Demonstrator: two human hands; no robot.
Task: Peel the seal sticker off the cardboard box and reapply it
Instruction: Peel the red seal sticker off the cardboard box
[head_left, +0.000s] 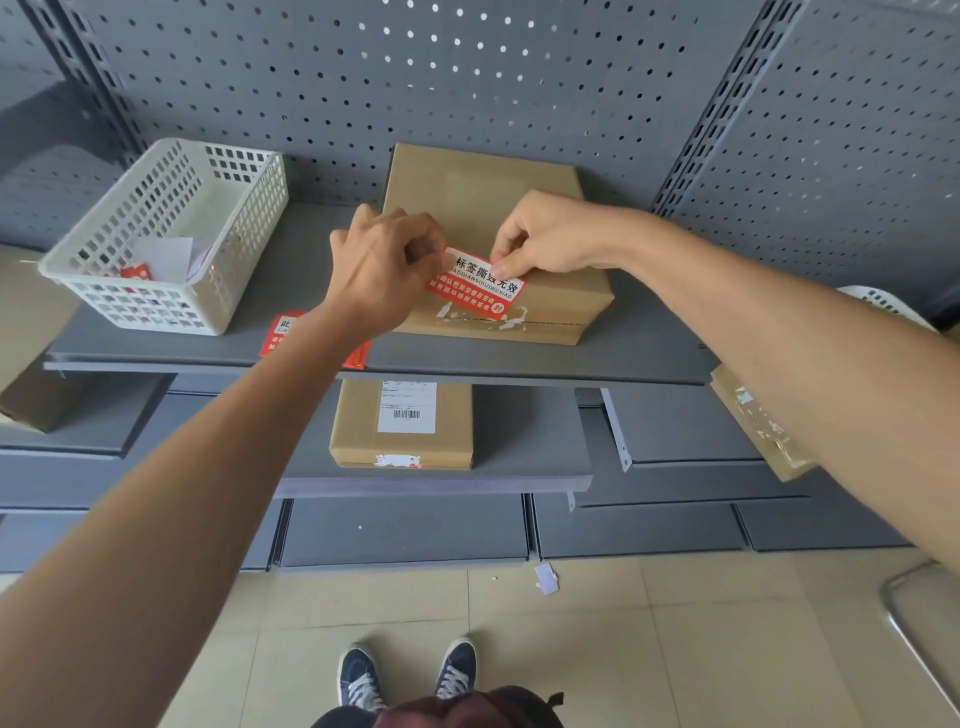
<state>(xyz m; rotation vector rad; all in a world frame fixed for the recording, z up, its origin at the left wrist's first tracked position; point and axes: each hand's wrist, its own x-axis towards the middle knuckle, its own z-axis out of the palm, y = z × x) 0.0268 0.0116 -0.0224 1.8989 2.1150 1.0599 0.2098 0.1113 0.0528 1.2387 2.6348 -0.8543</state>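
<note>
A flat cardboard box (483, 192) lies on the grey upper shelf (519, 358). A red and white seal sticker (475, 290) with printed characters sits over the box's near top edge. My left hand (384, 265) pinches the sticker's left end. My right hand (545, 236) pinches its upper right part with thumb and forefinger. White torn sticker residue (483, 318) shows on the box's front face just below the sticker.
A white plastic basket (171, 228) with paper scraps stands on the shelf's left. Another red sticker sheet (280, 332) lies at the shelf's front edge under my left forearm. A second box (353, 431) rests on the lower shelf. Pegboard wall behind.
</note>
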